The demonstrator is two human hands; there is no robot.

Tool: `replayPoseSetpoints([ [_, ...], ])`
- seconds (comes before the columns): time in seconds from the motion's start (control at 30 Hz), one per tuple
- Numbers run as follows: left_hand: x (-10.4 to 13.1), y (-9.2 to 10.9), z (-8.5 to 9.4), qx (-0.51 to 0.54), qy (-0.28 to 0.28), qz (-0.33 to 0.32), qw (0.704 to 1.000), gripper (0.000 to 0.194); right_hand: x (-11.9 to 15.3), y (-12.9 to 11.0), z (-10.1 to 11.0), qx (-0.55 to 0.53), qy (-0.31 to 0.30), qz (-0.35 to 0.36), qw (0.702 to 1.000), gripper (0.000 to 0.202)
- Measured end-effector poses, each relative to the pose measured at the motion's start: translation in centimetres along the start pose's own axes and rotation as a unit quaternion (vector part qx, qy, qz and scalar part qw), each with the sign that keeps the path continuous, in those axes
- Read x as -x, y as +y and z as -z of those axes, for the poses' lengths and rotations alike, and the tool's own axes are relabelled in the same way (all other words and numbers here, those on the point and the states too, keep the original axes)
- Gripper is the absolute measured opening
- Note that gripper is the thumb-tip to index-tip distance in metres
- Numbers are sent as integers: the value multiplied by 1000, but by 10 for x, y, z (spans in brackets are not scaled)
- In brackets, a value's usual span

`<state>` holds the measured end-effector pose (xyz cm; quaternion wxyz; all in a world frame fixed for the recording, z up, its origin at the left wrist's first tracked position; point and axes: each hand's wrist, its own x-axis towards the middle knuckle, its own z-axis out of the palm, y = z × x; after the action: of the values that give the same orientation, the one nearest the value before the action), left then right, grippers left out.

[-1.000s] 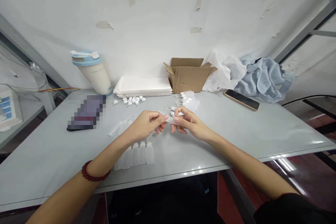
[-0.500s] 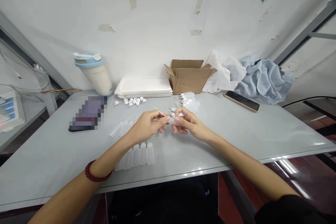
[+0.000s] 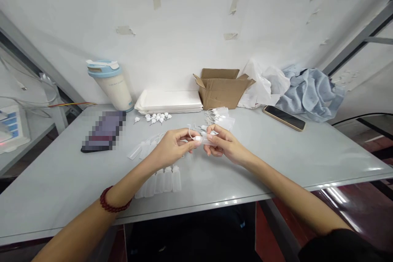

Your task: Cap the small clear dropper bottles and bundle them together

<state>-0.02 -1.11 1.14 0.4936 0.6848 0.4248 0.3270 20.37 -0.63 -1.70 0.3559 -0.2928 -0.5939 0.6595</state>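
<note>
A small translucent bottle (image 3: pixel 206 140) with a white cap (image 3: pixel 198 138) is held sideways between my hands. My left hand (image 3: pixel 176 146) pinches the capped end, where a thin white strap curls upward. The fingers of my right hand (image 3: pixel 225 144) wrap round the bottle's body. Below my left hand, several clear bottles (image 3: pixel 167 181) lie in a row, and more bottles with straps (image 3: pixel 138 150) lie partly under that hand. Behind my right hand is a pile of capped bottles (image 3: pixel 225 123). Several loose white caps (image 3: pixel 158 118) sit farther back.
Along the wall stand a blue-lidded cup (image 3: pixel 113 88), a white stack (image 3: pixel 170 101), an open cardboard box (image 3: pixel 221 94), a white plastic bag (image 3: pixel 259 86) and a blue cloth (image 3: pixel 308 92). One phone (image 3: pixel 284 118) lies right, a blurred dark item (image 3: pixel 104 131) left.
The bottle and its white cap now show more clearly between my fingers, with the strap curling up. My right hand has shifted slightly; both hands remain close together.
</note>
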Motion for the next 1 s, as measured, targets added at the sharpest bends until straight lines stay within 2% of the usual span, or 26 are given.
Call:
replayPoseSetpoints([
  [0.17,1,0,-1,-3,-10,16,1000,28,0,-3,-1,6,-10,-20,1000,29],
  [0.23,1,-1,0,-4,-19,13,1000,27,0,-2,-2,29,-14,-18,999,29],
  [0.3,0,-2,0,-4,-16,16,1000,28,0,0,-2,82,9,0,997,31],
  [0.37,-1,-4,1,2,-1,28,1000,31,0,3,-3,169,55,37,983,31],
  [0.43,-3,-5,1,8,13,42,999,33,0,7,-3,259,94,78,958,28],
  [0.57,-4,-4,2,10,15,51,999,31,-1,10,-3,346,115,118,924,26],
  [0.67,-3,-3,1,-2,11,47,999,27,-1,7,-4,342,114,112,926,31],
  [0.87,-2,-8,0,7,24,38,999,26,0,2,-3,244,97,59,963,37],
  [1.0,-4,-7,2,9,8,38,999,29,-1,4,-2,263,118,90,953,32],
])
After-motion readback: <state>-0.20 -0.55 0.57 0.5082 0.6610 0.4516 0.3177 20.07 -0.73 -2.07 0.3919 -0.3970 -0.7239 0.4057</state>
